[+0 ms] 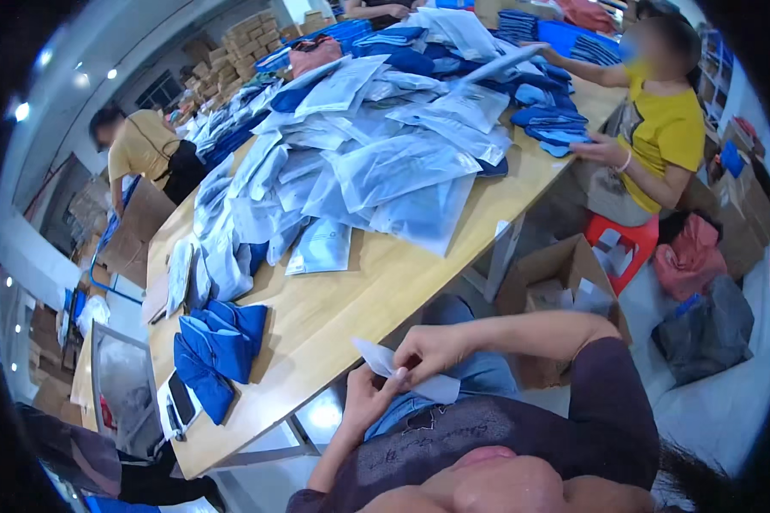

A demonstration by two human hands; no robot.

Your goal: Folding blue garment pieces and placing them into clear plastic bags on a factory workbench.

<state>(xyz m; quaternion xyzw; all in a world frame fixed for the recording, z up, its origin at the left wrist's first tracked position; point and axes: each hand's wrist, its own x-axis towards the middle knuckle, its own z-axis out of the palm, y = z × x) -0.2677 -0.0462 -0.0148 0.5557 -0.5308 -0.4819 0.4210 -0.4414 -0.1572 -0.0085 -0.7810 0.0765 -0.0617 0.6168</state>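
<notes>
Close to my body, past the table's front edge, both hands hold a thin white sheet (437, 389), paper or film, I cannot tell which. My left hand (368, 398) is closed, its fingertips pinching the sheet from the left. From the right, my right hand (429, 349) meets it, fingers bent and closed on the same sheet. One white corner sticks out left of the fingers, and another part hangs below them. On the table's left end lie folded blue garments (217, 346). A dark phone (180, 397) and a pen (174, 417) rest beside them.
Frosted bags of garments (393, 167) are heaped on the wooden table (351, 308). A person in yellow (663, 128) handles blue garments at the right; another person (150, 150) bends over a carton at the left. An open carton (543, 282) and red stool (633, 256) stand right.
</notes>
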